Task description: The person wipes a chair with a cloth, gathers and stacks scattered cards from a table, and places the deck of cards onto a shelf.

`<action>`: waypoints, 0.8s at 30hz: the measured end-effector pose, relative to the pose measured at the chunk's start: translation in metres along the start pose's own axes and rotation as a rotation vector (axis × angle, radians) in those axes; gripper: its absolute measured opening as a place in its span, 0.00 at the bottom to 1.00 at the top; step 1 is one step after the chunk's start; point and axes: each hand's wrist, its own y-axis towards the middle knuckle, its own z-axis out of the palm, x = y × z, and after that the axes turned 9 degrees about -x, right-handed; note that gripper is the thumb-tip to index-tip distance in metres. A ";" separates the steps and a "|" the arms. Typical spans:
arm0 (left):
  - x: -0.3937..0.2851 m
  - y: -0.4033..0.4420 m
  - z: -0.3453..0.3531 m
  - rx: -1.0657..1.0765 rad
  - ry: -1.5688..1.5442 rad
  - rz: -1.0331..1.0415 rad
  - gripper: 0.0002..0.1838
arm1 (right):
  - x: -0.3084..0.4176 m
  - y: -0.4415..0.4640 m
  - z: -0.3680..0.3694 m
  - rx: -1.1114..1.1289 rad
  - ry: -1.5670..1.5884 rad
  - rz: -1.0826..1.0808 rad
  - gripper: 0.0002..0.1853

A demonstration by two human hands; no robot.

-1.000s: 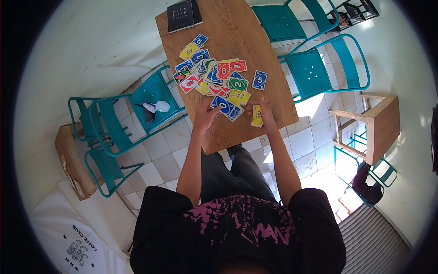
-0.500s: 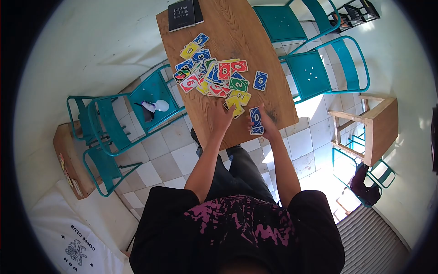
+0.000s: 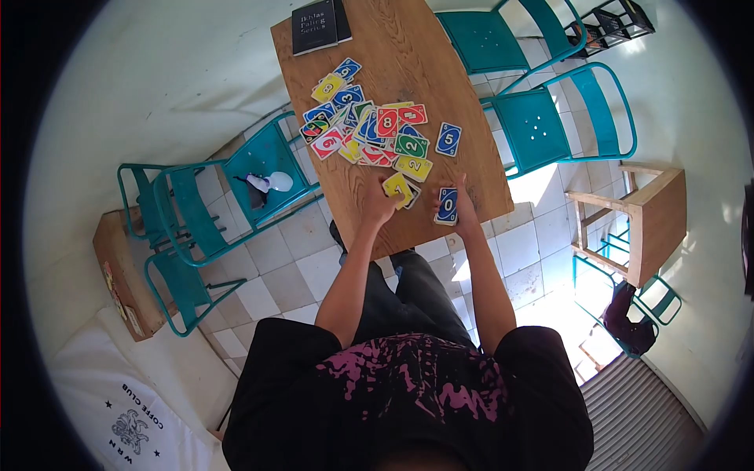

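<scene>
My left hand [image 3: 378, 206] is closed on a yellow Uno card [image 3: 395, 188] at the near edge of the card pile [image 3: 369, 129]. Partly under that card lies another whose face I cannot make out. My right hand [image 3: 466, 210] grips a small stack of Uno cards, with a blue 0 card [image 3: 447, 205] on top. Between the hands and the pile lies a yellow 2 card [image 3: 414, 167], just below a green 2 card [image 3: 411, 146]. A single blue 5 card [image 3: 448, 139] rests apart, right of the pile.
The wooden table [image 3: 400, 47] bears two dark books [image 3: 316, 27] at its far left corner. Teal chairs [image 3: 534, 124] stand along both sides. A white and dark object [image 3: 267, 182] sits on the left chair. A wooden side table [image 3: 658, 224] stands at right.
My left hand has drawn the yellow card slightly left, off the yellow 2 card. The blue stack in my right hand has shifted a little right, and its cards now overlap more closely.
</scene>
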 end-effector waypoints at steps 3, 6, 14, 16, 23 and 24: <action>0.009 0.007 -0.009 0.248 -0.395 -0.103 0.30 | 0.006 0.002 0.002 -0.034 -0.139 0.012 0.35; -0.030 -0.004 -0.023 0.360 -0.345 -0.055 0.29 | 0.007 -0.001 0.010 -0.027 -0.316 0.078 0.39; -0.056 -0.032 -0.003 0.282 -0.152 0.229 0.33 | -0.012 -0.001 0.036 0.189 -0.421 0.071 0.43; -0.052 -0.038 -0.001 0.167 -0.142 0.356 0.34 | -0.016 0.003 0.035 0.106 -0.433 0.005 0.43; -0.073 -0.057 -0.024 0.313 0.167 0.482 0.41 | -0.005 -0.020 0.060 0.065 -0.306 0.084 0.39; -0.076 -0.052 -0.029 0.307 0.170 0.488 0.41 | -0.007 -0.021 0.061 0.067 -0.323 0.116 0.38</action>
